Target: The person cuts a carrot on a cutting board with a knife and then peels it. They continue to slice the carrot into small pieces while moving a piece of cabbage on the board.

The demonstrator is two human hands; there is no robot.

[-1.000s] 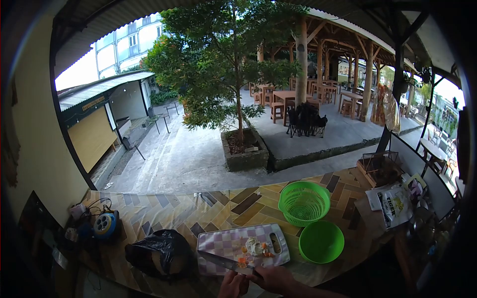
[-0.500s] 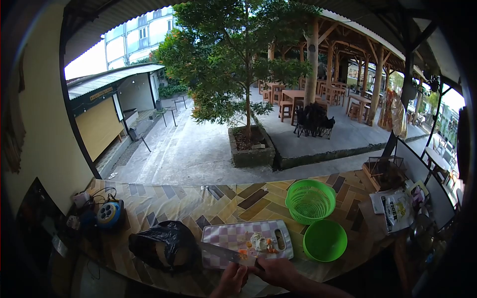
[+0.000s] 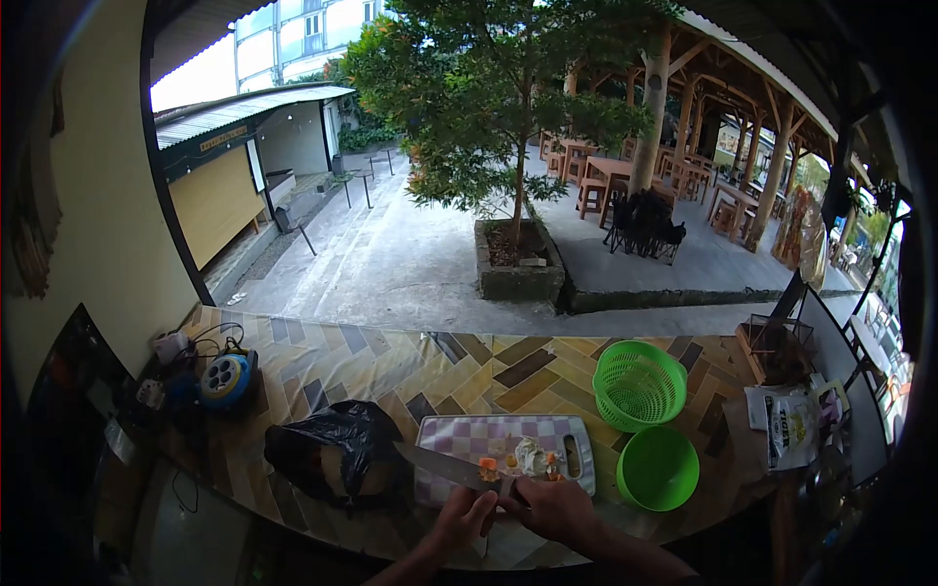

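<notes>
My right hand [image 3: 555, 508] is closed around the handle of a large kitchen knife [image 3: 445, 467], its blade pointing left over the cutting board. My left hand [image 3: 464, 516] is closed right beside the heel of the blade; what its fingers pinch is too small to tell. An orange chunk [image 3: 488, 465] shows against the blade near my fingers. The checkered pink-and-white cutting board [image 3: 445, 428] lies beneath. On its right part sit a whitish crumpled clump [image 3: 529, 454] and several small orange bits. Left of the board slumps a black plastic bag [image 3: 363, 428], partly open around something brownish.
A green colander [image 3: 640, 383] and a green bowl [image 3: 658, 469] stand right of the board. A cable reel [image 3: 227, 379] with cords is at the left, white plastic packaging [image 3: 789, 430] at the right. Beyond the wood-patterned counter [image 3: 391, 376] are a paved yard and a tree [image 3: 518, 195].
The view has shifted, so everything on the counter appears farther right and slightly higher. Both hands stay together at the knife over the board; the orange chunk shows more clearly by the blade.
</notes>
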